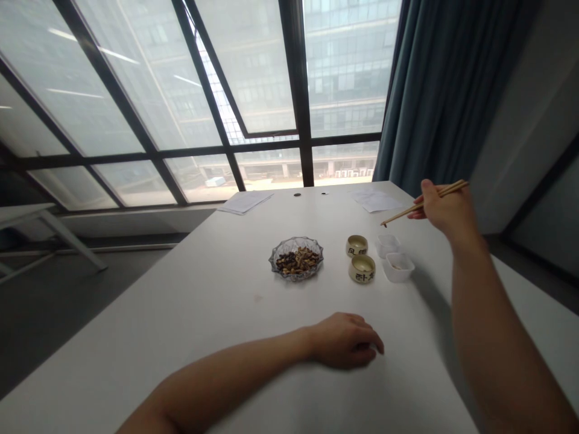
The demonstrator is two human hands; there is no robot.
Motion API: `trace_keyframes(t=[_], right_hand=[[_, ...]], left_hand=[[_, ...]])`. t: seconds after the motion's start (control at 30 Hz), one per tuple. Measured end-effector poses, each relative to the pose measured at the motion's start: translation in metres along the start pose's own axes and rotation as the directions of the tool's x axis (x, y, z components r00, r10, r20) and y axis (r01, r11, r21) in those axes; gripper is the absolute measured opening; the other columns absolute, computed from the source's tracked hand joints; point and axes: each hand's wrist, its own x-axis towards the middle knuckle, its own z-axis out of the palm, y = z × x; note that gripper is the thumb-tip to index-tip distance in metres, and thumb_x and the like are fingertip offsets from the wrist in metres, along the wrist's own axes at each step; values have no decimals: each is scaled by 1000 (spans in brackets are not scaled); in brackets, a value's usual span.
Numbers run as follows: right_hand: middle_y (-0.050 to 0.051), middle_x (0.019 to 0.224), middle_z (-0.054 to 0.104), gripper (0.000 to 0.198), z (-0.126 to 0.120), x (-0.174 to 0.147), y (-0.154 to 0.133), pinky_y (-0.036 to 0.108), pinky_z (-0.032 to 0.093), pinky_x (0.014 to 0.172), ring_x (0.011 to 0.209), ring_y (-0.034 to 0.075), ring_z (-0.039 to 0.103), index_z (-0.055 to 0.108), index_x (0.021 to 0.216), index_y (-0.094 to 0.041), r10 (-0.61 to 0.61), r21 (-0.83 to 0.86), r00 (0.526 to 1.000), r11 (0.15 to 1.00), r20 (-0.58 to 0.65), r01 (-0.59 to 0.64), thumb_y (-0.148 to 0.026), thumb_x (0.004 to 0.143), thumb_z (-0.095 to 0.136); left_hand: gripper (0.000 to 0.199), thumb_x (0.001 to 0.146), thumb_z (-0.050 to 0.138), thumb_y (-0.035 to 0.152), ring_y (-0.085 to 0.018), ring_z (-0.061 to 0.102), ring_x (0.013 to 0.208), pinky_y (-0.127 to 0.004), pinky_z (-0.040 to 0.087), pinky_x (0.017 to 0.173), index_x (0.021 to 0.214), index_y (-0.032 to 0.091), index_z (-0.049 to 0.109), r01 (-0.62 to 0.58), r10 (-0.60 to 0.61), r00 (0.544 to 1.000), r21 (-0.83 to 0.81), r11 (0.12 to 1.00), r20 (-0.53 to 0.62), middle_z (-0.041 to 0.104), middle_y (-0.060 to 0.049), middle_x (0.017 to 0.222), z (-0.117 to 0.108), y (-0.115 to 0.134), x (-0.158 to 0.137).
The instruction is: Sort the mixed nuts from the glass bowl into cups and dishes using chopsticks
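My right hand (446, 208) grips a pair of wooden chopsticks (407, 211), raised above the table on the right. A small dark piece (384, 225) sits at their tips, too small to name. Below the tips are two clear plastic tubs: the farther tub (388, 244) and the nearer tub (398, 274), which has a little something inside. Resting on the table in front, my left hand (346, 340) is loosely curled, a gap between thumb and fingers, holding nothing visible. A scalloped glass bowl (296, 276) holds mixed dark and tan seeds or nuts (301, 259).
Two small ceramic cups with dark writing, a rear cup (357, 248) and a front cup (362, 277), stand left of the tubs. Paper sheets (244, 202) lie at the white table's (203, 337) far left, with other sheets (375, 200) at far right. Windows and a blue curtain (434, 90) lie beyond.
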Motion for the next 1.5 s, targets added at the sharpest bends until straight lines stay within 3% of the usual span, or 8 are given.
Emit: trace_keyframes(t=[0.23,0.57,0.73,0.9,1.13,1.27,1.5], right_hand=[[15,63,69,38,-3,7,12,42,61,50,47,27,70,64,63,-17,138,-92,988,987,62,-132,-37,95,60],[12,61,69,29,0,6,14,36,62,46,46,25,69,62,64,-18,211,-11,972,977,106,-211,-31,90,67],[10,59,67,35,4,3,7,32,62,45,46,23,70,62,62,-17,121,14,991,992,52,-122,-31,95,61],[11,60,68,38,11,-8,-8,30,61,47,48,21,70,62,65,-17,44,149,999,988,23,-47,-34,99,56],[10,59,68,50,36,-32,-34,28,59,45,51,22,72,65,68,-18,-100,321,983,946,154,46,-60,94,59],[9,58,69,57,65,-57,-40,28,58,44,49,22,71,67,71,-16,-152,368,933,930,326,22,-71,87,62],[7,58,71,49,116,-108,-37,27,55,49,52,21,71,69,72,-16,-228,346,759,938,610,4,-60,94,58]], left_hand=[[23,91,58,22,-17,68,88,-25,50,92,110,22,71,0,1,1000,-21,1000,9,75,-3,93,-3,2,0],[23,91,58,22,-17,68,87,-25,50,92,110,22,71,3,-3,1000,-13,1000,18,75,-3,91,-2,2,1],[23,91,58,21,-17,68,87,-24,50,92,110,21,71,-2,2,1000,1,1000,8,74,-3,90,-3,3,1],[23,92,58,21,-17,68,88,-25,50,92,110,21,71,-12,12,1000,12,1000,9,75,-3,92,-2,1,1],[22,91,59,22,-17,69,89,-25,51,92,109,23,71,11,-11,1000,-8,1000,20,75,-2,92,-2,1,1],[22,90,60,22,-18,69,87,-25,51,91,109,23,71,11,-11,1000,-10,1000,20,75,-2,90,-1,0,1],[22,91,58,22,-18,68,86,-25,51,92,109,21,71,-12,12,1000,2,1000,6,74,-3,88,2,-1,1]])
